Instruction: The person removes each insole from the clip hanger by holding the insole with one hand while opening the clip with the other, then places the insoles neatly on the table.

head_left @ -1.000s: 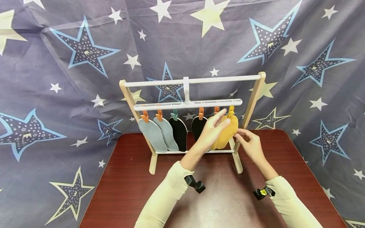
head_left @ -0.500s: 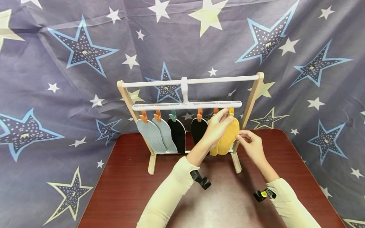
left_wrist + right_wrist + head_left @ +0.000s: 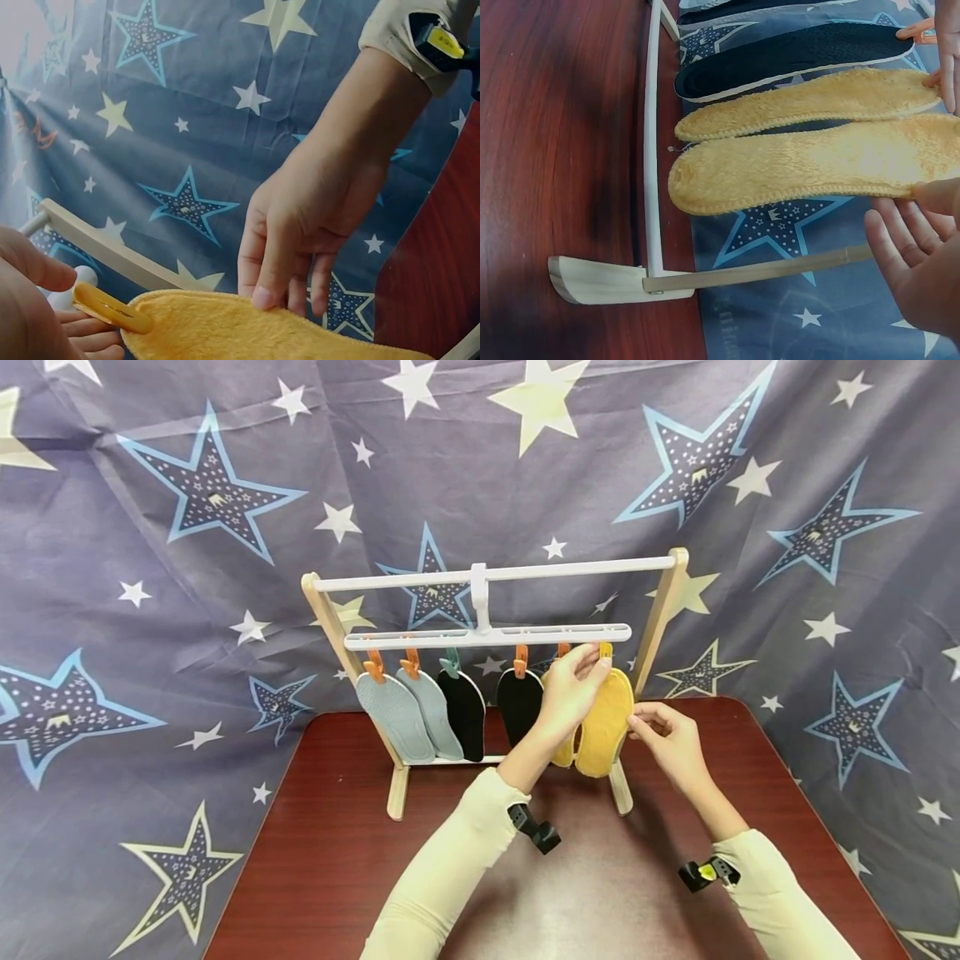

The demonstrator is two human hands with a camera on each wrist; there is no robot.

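Observation:
In the head view, a fuzzy yellow insole (image 3: 604, 727) hangs at the right end of a white hanger bar (image 3: 420, 639), under a yellow clip (image 3: 605, 650). My left hand (image 3: 567, 689) is at this clip. In the left wrist view, thumb and fingers lie on either side of the yellow clip (image 3: 112, 309), pinching it, with the clip's mouth over the insole's end. My right hand (image 3: 672, 743) pinches the insole's right edge between thumb and fingers. A second yellow insole (image 3: 802, 105) hangs beside it, partly hidden by the left hand in the head view.
Two black insoles (image 3: 517, 706) and two light blue insoles (image 3: 393, 714) hang further left from orange and green clips. A wooden rack (image 3: 660, 627) with a white top rail (image 3: 570, 568) carries the hanger on the red-brown table (image 3: 315, 860). A star-patterned cloth (image 3: 187, 693) stands behind.
My left hand has moved up and right to the yellow clip. The end yellow insole has swung toward me and lower, facing forward more. My right hand stays at its edge.

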